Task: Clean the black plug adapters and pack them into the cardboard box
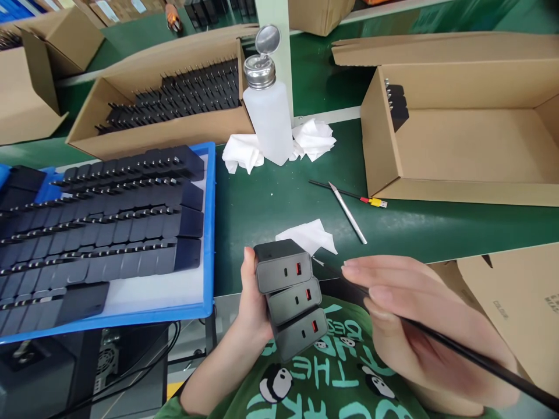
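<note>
My left hand (255, 305) is closed round a stack of three dark power adapters (286, 273). Each adapter's front has a small black slot and a red USB port facing me. Just right of the stack, my right hand (419, 314) pinches a long, thin black stick tool (441, 337) like a pen or brush. Its narrow pale tip points at the top adapter; whether it touches I cannot tell. Behind the adapters lies a white wipe (308, 235) on the green table (262, 215).
A blue tray (210, 233) of black adapters with prongs stands left. Behind it is a carton (170, 129) of more adapters. A white pump bottle (268, 116) stands between crumpled wipes (243, 152). A craft knife (348, 212) crosses a USB cable (338, 189); right is another carton (471, 189).
</note>
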